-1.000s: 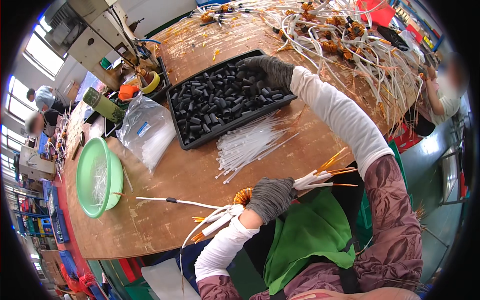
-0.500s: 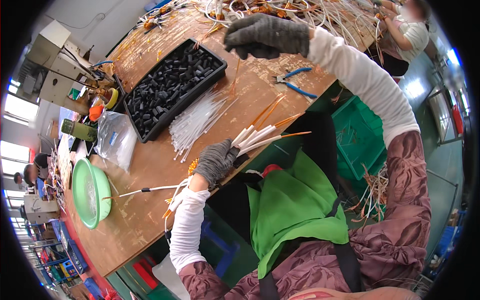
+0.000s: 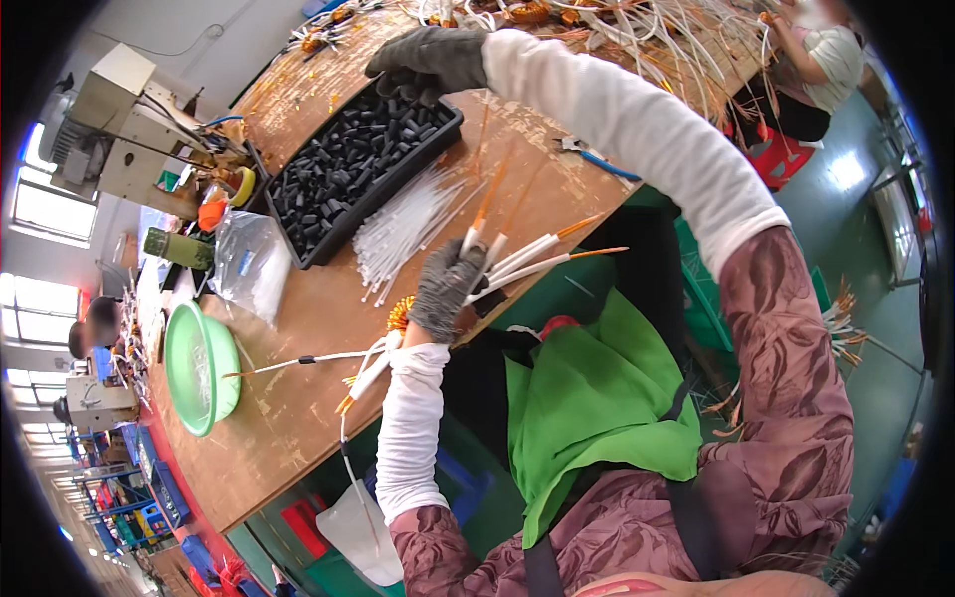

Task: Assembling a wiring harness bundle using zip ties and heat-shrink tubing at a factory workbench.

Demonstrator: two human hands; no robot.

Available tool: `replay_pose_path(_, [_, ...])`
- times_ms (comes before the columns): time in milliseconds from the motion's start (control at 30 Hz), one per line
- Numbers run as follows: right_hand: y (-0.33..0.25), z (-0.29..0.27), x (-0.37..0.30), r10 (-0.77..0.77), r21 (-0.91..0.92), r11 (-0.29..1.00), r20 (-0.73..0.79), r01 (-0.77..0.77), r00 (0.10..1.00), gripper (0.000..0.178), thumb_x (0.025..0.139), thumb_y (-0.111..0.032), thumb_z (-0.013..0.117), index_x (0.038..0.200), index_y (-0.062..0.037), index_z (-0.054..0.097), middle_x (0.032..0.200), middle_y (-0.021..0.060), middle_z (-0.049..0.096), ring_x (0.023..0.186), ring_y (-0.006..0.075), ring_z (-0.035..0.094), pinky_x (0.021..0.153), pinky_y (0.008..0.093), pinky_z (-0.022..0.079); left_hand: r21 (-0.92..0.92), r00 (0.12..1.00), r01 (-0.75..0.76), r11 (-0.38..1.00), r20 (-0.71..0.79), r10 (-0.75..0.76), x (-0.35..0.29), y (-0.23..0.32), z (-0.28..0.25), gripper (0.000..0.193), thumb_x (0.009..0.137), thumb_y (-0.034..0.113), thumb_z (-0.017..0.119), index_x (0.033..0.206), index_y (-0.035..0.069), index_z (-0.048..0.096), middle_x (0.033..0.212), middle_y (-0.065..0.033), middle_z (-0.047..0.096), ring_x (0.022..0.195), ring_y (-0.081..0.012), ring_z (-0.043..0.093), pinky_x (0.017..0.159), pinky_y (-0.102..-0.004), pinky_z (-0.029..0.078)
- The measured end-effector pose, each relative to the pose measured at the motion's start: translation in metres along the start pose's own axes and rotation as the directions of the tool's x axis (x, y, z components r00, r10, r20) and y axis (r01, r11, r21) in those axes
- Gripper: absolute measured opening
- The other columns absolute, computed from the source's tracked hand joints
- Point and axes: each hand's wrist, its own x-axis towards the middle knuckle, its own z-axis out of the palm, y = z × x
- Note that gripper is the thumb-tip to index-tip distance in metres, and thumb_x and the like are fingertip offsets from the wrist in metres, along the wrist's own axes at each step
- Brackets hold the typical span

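Left hand (image 3: 445,292), in a grey glove: fingers wrapped around a wire bundle (image 3: 519,261), pressing the white leads together at the near edge of the table (image 3: 293,423). From where I watch, bare copper-coloured ends fan out on the bundle's right. An orange-wound coil (image 3: 400,312) sits just left of that hand; past it, one white lead with a black band runs left over the table towards a green basin (image 3: 228,378), another hangs down below the edge. Right hand (image 3: 423,62), same glove: at the far end of the black tray (image 3: 390,195), fingers bent downward over the black tubes (image 3: 343,164). I cannot tell whether they pinch a tube or only hover, since the tips merge with the dark pieces. Loose white cable ties (image 3: 403,241) lie beside the tray, on the side nearer the person. I log a clear bag (image 3: 242,261) between tray and basin, and blue-handled pliers (image 3: 609,167) right of the tray. Beyond, a heap of wires and coils (image 3: 652,50) covers the far table; a co-worker (image 3: 834,65) is beside it.
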Motion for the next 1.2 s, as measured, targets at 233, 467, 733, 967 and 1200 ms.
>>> replay_pose_path(233, [0.011,-0.061,-0.149,0.007,-0.150,0.989,-0.048,-0.014,0.999,0.027,0.088,-0.021,0.051,0.109,-0.0034,0.051,0.076,0.0074,0.060,0.043,0.0084,0.046,0.035,0.0228,0.034,-0.170,0.997,-0.066,0.983,0.018,0.070,0.002,-0.005,-0.006,0.027,0.089,0.026,0.055,0.093,-0.001,0.057,0.073,-0.0050,0.059,0.062,-0.0113,0.058,0.057,-0.0235,0.047])
replay_pose_path(467, [0.071,-0.088,-0.182,0.303,-0.064,0.940,-0.292,-0.334,0.907,0.026,0.089,-0.036,0.053,0.096,-0.0114,0.058,0.064,-0.0014,0.056,0.040,0.0054,0.042,0.033,0.0206,0.030,-0.192,0.994,-0.109,0.975,0.000,0.111,-0.006,-0.004,-0.006,0.034,0.084,0.033,0.061,0.091,0.000,0.059,0.075,-0.0057,0.060,0.064,-0.0135,0.058,0.061,-0.0255,0.047])
replay_pose_path(733, [0.086,-0.084,-0.180,0.261,0.084,0.965,-0.226,-0.249,0.938,0.021,0.090,-0.033,0.053,0.093,-0.0122,0.056,0.065,-0.0031,0.053,0.042,0.0044,0.044,0.034,0.0183,0.030,-0.186,0.990,-0.123,0.975,0.041,0.132,-0.005,-0.003,-0.004,0.030,0.085,0.029,0.060,0.091,0.000,0.060,0.075,-0.0052,0.060,0.067,-0.0116,0.057,0.063,-0.0246,0.046])
replay_pose_path(967, [0.089,-0.075,-0.174,0.201,0.063,0.979,-0.375,-0.192,0.905,0.028,0.085,-0.038,0.061,0.085,-0.0099,0.060,0.058,-0.0040,0.050,0.042,0.0035,0.040,0.036,0.0186,0.030,-0.194,0.996,-0.090,0.977,0.008,0.093,-0.008,-0.001,-0.003,0.033,0.085,0.031,0.060,0.093,-0.001,0.060,0.075,-0.0066,0.061,0.067,-0.0126,0.057,0.065,-0.0258,0.046])
replay_pose_path(1200, [0.085,-0.068,-0.171,0.157,0.002,0.986,-0.371,-0.169,0.915,0.027,0.085,-0.037,0.061,0.085,-0.0096,0.060,0.060,-0.0028,0.053,0.041,0.0028,0.041,0.035,0.0182,0.030,-0.235,0.997,-0.061,0.970,0.029,0.070,-0.013,0.006,-0.002,0.033,0.085,0.032,0.060,0.092,0.000,0.060,0.074,-0.0062,0.061,0.068,-0.0124,0.057,0.066,-0.0255,0.046])
